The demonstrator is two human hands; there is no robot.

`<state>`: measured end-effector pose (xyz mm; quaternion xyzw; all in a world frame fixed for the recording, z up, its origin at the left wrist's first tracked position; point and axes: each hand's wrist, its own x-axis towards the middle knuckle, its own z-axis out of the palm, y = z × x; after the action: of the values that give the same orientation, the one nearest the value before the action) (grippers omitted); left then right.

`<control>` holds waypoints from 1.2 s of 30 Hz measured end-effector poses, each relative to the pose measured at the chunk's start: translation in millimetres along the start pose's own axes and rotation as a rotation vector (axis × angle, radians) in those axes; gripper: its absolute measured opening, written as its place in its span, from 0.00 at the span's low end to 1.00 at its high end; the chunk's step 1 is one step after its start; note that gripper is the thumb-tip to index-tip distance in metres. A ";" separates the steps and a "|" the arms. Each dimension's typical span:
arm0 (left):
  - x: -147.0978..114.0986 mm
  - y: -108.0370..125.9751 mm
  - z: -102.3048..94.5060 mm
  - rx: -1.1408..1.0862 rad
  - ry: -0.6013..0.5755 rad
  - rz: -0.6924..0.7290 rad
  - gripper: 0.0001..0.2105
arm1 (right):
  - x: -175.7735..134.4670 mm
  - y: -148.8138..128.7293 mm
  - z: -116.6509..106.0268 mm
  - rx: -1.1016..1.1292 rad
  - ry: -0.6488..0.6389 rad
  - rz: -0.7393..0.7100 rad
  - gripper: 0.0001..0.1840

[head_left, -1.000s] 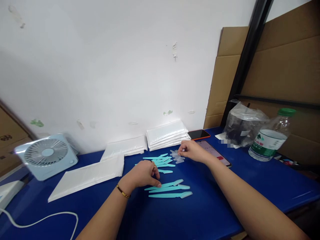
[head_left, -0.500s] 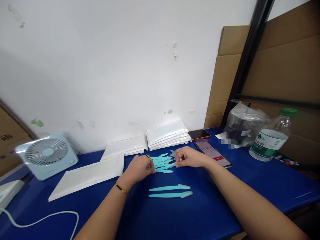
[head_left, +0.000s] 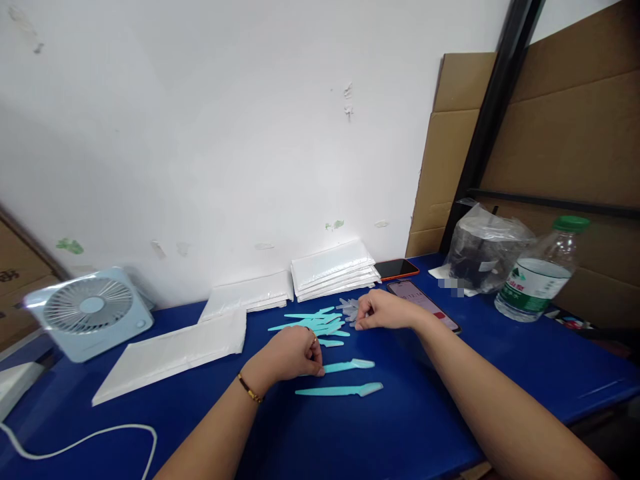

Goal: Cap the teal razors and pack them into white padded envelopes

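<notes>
My left hand (head_left: 297,353) pinches the handle of a teal eyebrow razor (head_left: 350,366), whose blade end points right. Nearer me, a second teal eyebrow razor (head_left: 340,390) lies flat, roughly parallel to it. Behind my left hand is a loose pile of teal eyebrow razors (head_left: 320,321), partly covered by the hand. My right hand (head_left: 377,310) has its fingers closed at the edge of a small heap of clear plastic caps (head_left: 347,308). What sits between those fingertips is too small to make out.
White padded envelopes (head_left: 335,267) are stacked by the wall, with more (head_left: 175,353) to the left. A light blue fan (head_left: 93,310) and white cable (head_left: 80,440) are at left. Right are a lit phone (head_left: 425,307), dark phone (head_left: 397,269), bagged cup (head_left: 485,253) and water bottle (head_left: 535,283).
My left hand has come from the pile toward me and taken hold of the farther of the two separate razors, which has shifted slightly away. My right hand stays by the clear caps.
</notes>
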<state>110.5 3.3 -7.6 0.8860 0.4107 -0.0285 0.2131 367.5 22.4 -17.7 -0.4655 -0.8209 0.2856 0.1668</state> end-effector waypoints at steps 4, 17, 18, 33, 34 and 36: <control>5.3 -13.5 -2.9 0.067 0.116 -0.015 0.09 | -3.0 -6.4 3.7 0.024 -0.239 -0.071 0.17; -4.8 2.8 -5.4 0.003 0.079 0.018 0.19 | 4.6 9.4 -4.7 -0.040 0.212 0.156 0.11; -6.4 9.5 -1.6 -0.002 0.031 0.043 0.18 | 3.8 8.6 -4.6 -0.027 0.206 0.144 0.11; -0.2 -22.4 -10.0 -0.735 0.012 -0.042 0.12 | -3.2 -28.3 3.0 0.352 0.156 -0.186 0.18; -1.4 -22.6 -9.8 -0.806 -0.009 -0.037 0.12 | -3.3 -28.7 2.9 0.338 0.173 -0.194 0.17; -3.1 -23.0 -9.5 -0.879 -0.020 -0.026 0.13 | -3.8 -26.1 1.0 0.329 0.205 -0.194 0.16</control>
<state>90.3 18.1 -6.4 0.7055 0.3930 0.1376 0.5735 351.5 8.3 -2.2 -0.3773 -0.7829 0.3498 0.3497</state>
